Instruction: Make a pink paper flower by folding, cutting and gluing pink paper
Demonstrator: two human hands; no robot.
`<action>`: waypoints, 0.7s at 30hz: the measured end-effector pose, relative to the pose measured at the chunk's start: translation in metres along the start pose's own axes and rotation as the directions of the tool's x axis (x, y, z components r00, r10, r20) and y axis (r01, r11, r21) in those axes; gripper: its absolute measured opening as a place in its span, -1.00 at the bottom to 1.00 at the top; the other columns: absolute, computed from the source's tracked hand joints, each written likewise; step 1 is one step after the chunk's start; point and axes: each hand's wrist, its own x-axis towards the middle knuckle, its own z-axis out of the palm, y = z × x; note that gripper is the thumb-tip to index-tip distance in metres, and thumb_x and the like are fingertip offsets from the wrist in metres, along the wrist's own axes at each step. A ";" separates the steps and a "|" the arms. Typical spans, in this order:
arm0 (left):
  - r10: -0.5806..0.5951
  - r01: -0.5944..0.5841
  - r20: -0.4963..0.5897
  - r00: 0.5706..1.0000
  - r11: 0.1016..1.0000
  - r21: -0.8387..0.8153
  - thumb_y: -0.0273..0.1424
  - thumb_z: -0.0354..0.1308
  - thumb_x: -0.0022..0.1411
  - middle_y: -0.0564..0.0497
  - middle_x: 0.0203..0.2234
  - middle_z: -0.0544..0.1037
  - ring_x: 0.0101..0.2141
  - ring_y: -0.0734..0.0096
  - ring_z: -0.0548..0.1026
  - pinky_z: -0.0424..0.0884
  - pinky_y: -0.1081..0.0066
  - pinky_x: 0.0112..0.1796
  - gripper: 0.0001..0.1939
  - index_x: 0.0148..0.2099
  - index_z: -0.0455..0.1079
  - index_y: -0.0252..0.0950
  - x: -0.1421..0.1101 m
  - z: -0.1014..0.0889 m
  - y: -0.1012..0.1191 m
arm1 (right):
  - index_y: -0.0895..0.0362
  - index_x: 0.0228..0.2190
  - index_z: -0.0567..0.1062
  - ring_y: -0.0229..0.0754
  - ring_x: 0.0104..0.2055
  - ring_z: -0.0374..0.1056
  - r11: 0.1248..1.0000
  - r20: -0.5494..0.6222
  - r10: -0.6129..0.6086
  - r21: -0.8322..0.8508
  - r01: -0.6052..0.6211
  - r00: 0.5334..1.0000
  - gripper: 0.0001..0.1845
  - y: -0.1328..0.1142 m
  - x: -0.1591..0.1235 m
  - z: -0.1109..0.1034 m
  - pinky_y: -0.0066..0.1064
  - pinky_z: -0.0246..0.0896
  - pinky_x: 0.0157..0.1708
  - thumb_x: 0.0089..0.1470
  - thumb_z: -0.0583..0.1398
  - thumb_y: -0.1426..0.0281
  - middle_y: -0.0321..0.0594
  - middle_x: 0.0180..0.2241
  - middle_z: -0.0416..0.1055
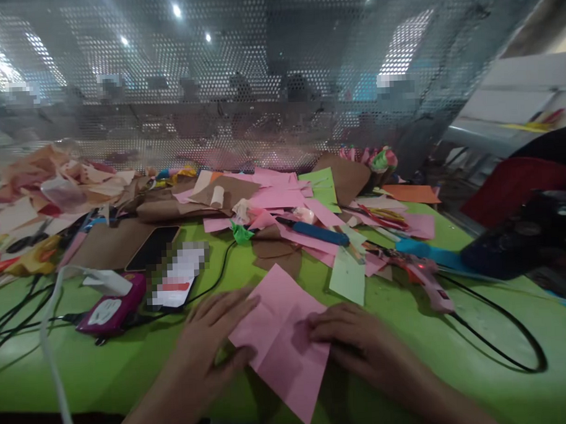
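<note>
I have the pink sheet (292, 360) at the lower centre of the frame, set cornerwise, creased across, its lowest corner pointing at the bottom edge. From my end the left hand (215, 335) looks loosely spread, fingers along the sheet's upper-left edge and thumb apart near its left corner; I cannot tell whether it grips. The right hand (359, 333) is more curled, fingertips bent over the right edge, and I judge it has a light pinch there. My first worry is the paper: an uneven pull between the two could skew a crease or tear an edge. The glue gun (437, 293), right of centre with a red light showing, bothers me too; its cord (524, 333) loops into the lower right, so a wide swing that way could snag it and drag the gun. The green tabletop (98, 379) bears a pale green sheet (348, 274) and a blue-handled tool (321, 232) near the middle, a magenta power block (112, 304), a dark phone (154, 247) and a lit phone (181, 277) at left, and paper scraps (63, 182) heaped upper left. A perforated screen (268, 45) fills the frame's top, bright lamps (177, 10) showing there.
</note>
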 end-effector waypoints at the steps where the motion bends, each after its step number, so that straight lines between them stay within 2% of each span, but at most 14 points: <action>1: 0.014 -0.012 0.078 0.997 1.000 -0.016 -0.26 0.18 0.22 0.04 0.19 0.37 0.16 0.09 0.29 0.19 0.08 0.13 -0.45 0.25 0.22 0.08 -0.004 -0.002 0.001 | -0.07 -0.14 0.57 -0.05 -0.03 0.40 1.000 -0.014 0.007 0.014 -0.007 1.000 -0.72 0.001 0.000 0.000 -0.19 0.25 -0.05 0.19 0.13 0.42 -0.23 -0.09 0.55; 3: -0.002 0.006 0.159 0.987 1.000 -0.027 -0.19 0.27 0.14 0.03 0.12 0.45 0.10 0.07 0.36 0.25 0.11 0.08 -0.41 0.22 0.27 0.06 -0.011 -0.002 0.001 | -0.06 -0.15 0.57 -0.05 -0.03 0.39 0.999 -0.039 0.023 0.039 -0.022 0.999 -0.73 0.002 -0.001 0.001 -0.19 0.26 -0.05 0.17 0.15 0.43 -0.22 -0.10 0.56; 5: -0.025 0.027 0.165 0.986 1.000 -0.012 -0.26 0.35 0.04 0.02 0.08 0.48 0.06 0.05 0.39 0.27 0.12 0.06 -0.38 0.17 0.33 0.02 -0.016 0.001 -0.001 | -0.03 -0.17 0.57 -0.05 -0.02 0.39 0.998 -0.058 0.039 0.056 -0.035 0.998 -0.75 0.002 -0.003 0.001 -0.20 0.27 -0.05 0.16 0.15 0.44 -0.21 -0.11 0.56; 7: -0.031 0.031 0.128 0.991 1.000 -0.002 -0.40 0.32 0.04 0.01 0.03 0.51 0.03 0.08 0.41 0.30 0.13 0.02 -0.42 0.13 0.37 0.00 -0.018 0.008 -0.006 | -0.02 -0.20 0.56 -0.04 -0.03 0.39 0.995 -0.067 0.069 0.077 -0.063 0.995 -0.75 0.002 -0.003 0.002 -0.19 0.27 -0.05 0.18 0.12 0.45 -0.20 -0.12 0.55; 10: -0.038 0.039 0.036 0.999 0.999 -0.032 -0.51 0.17 0.14 -0.01 -0.04 0.54 -0.04 0.15 0.44 0.34 0.19 -0.05 -0.55 0.07 0.42 -0.06 -0.014 0.017 -0.011 | 0.00 -0.22 0.55 -0.03 -0.09 0.40 0.981 -0.076 0.161 0.119 -0.152 0.984 -0.76 0.002 -0.001 0.002 -0.20 0.27 -0.10 0.18 0.10 0.44 -0.17 -0.16 0.54; 13: -0.087 0.085 -0.029 0.996 0.994 -0.070 -0.47 0.07 0.24 -0.04 -0.15 0.57 -0.13 0.18 0.48 0.35 0.21 -0.11 -0.73 -0.04 0.47 -0.15 -0.005 0.023 -0.012 | 0.03 -0.28 0.54 -0.05 -0.23 0.41 0.960 -0.096 0.262 0.130 -0.249 0.960 -0.82 0.002 0.006 0.002 -0.27 0.27 -0.24 0.19 0.12 0.34 -0.19 -0.28 0.53; 15: -0.155 0.151 -0.050 0.987 0.986 -0.072 -0.40 0.05 0.28 -0.06 -0.22 0.59 -0.19 0.17 0.49 0.36 0.21 -0.16 -0.81 -0.12 0.47 -0.21 0.002 0.026 -0.011 | 0.05 -0.34 0.50 -0.08 -0.33 0.40 0.946 -0.104 0.319 0.099 -0.310 0.942 -0.79 0.000 0.013 0.001 -0.32 0.22 -0.35 0.21 0.10 0.27 -0.22 -0.38 0.51; 18: -0.251 0.248 -0.082 0.964 0.968 -0.050 -0.36 0.02 0.30 -0.06 -0.26 0.59 -0.21 0.13 0.50 0.36 0.20 -0.20 -0.80 -0.12 0.44 -0.22 0.009 0.030 -0.009 | 0.06 -0.38 0.45 -0.09 -0.38 0.37 0.937 -0.144 0.346 -0.001 -0.350 0.927 -0.75 -0.003 0.023 0.002 -0.34 0.16 -0.40 0.24 0.06 0.24 -0.22 -0.42 0.47; 21: -0.288 0.288 -0.099 0.953 0.958 -0.009 -0.37 -0.02 0.32 -0.08 -0.20 0.58 -0.18 0.09 0.50 0.36 0.18 -0.20 -0.75 -0.04 0.42 -0.20 0.012 0.033 -0.007 | 0.08 -0.35 0.45 -0.04 -0.32 0.38 0.929 -0.191 0.334 -0.095 -0.357 0.923 -0.76 -0.003 0.027 0.005 -0.30 0.18 -0.34 0.23 0.05 0.25 -0.16 -0.36 0.48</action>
